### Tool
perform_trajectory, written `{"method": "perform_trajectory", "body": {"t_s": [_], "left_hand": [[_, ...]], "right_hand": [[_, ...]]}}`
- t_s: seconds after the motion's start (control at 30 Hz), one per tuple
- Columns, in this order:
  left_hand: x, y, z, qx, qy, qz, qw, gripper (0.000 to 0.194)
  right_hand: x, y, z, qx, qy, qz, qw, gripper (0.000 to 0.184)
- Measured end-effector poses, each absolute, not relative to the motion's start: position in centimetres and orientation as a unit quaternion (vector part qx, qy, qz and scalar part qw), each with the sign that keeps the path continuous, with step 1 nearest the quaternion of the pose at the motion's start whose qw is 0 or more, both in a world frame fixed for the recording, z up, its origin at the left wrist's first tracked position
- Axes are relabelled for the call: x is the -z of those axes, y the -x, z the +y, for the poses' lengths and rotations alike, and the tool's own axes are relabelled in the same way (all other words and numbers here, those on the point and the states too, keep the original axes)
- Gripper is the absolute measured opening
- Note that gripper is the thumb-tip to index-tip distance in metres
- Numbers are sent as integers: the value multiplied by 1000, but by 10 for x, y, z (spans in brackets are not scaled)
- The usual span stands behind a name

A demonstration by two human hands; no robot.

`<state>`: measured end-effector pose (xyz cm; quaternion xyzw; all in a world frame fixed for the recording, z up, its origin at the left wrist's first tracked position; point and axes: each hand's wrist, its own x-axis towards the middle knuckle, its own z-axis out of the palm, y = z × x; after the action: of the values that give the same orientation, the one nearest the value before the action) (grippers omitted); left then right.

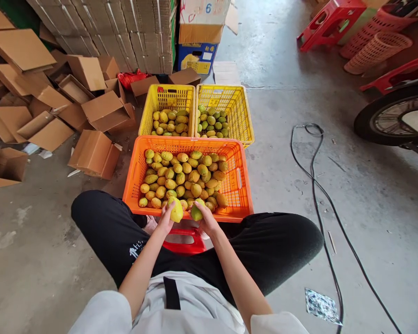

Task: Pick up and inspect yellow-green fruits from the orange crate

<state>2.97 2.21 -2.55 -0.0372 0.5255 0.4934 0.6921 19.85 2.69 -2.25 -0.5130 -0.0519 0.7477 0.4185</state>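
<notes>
Orange plastic forms the wide, slatted crate that rests on the concrete floor in front of the seated person, between and just beyond the spread knees — a placing that seems chosen to keep its contents within short reach of both arms. The left hand has its fingers closed around a yellow fruit; the right hand likewise grips a greener fruit. Both are held side by side, slightly apart, over the crate's near rim, probably so that either can be seen clearly. Behind them lies a loose layer of oval fruits, mottled green to ochre, their skins apparently firm. Two yellow crates, of open plastic lattice, stand side by side against the far edge, each partly filled with similar fruit. A red stool, smooth and moulded, shows below the hands; cardboard boxes — creased, angular, matt brown — lie heaped at left
</notes>
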Motion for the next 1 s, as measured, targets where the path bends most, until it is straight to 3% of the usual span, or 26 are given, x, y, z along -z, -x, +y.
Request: {"method": "perform_trajectory", "body": {"t_s": [0.43, 0.67, 1.0], "left_hand": [[-2, -23, 31, -577, 193, 478, 633, 26], [-7, -20, 30, -526, 180, 434, 708, 41], [1, -23, 29, -476, 146, 467, 731, 28]], "right_hand": [[25, -200, 30, -754, 451, -47, 476, 38], [19, -200, 27, -809, 398, 20, 433, 35], [21, -202, 29, -794, 423, 15, 438, 29]]}}
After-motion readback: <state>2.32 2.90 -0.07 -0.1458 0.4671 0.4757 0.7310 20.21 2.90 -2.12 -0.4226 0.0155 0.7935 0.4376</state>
